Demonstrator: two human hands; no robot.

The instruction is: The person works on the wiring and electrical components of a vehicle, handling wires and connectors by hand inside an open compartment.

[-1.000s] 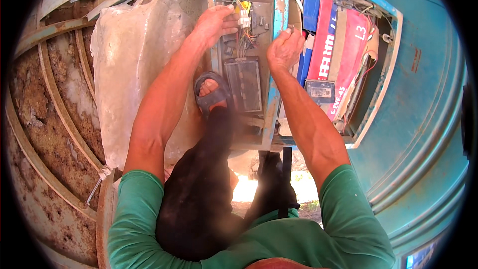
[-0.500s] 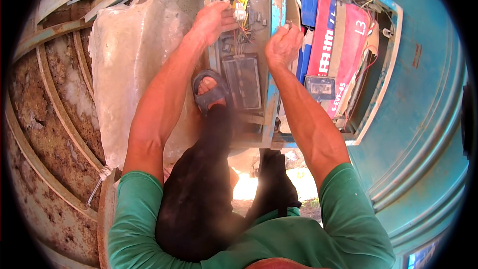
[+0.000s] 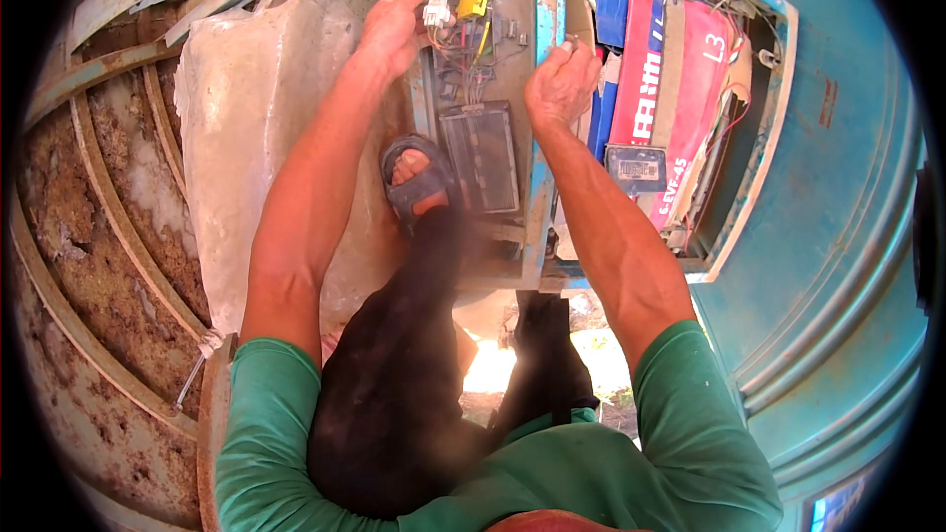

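My left hand (image 3: 392,32) is closed, thumb and fingers pinching at a white wire connector (image 3: 437,9) with thin wires behind it. Just right of that connector sits a yellow connector block (image 3: 474,5). Below them a bundle of coloured wires (image 3: 475,64) runs down to a dark ribbed box (image 3: 480,158). My right hand (image 3: 563,87) has its fingers curled beside the upright blue frame bar (image 3: 549,0). A small dark tip shows at its fingertips, but I cannot make out what it is.
Red-and-blue battery cases (image 3: 680,89) fill the right bay, with a small dark labelled box (image 3: 636,169) on them. A dusty plastic-wrapped bulk (image 3: 266,128) lies at left. My sandalled foot (image 3: 418,172) rests beside the ribbed box. A teal panel (image 3: 818,167) stands at right.
My left hand has moved left and slightly up, and the white connector has come with it, away from the yellow block. My right hand has stayed almost in place beside the bar.
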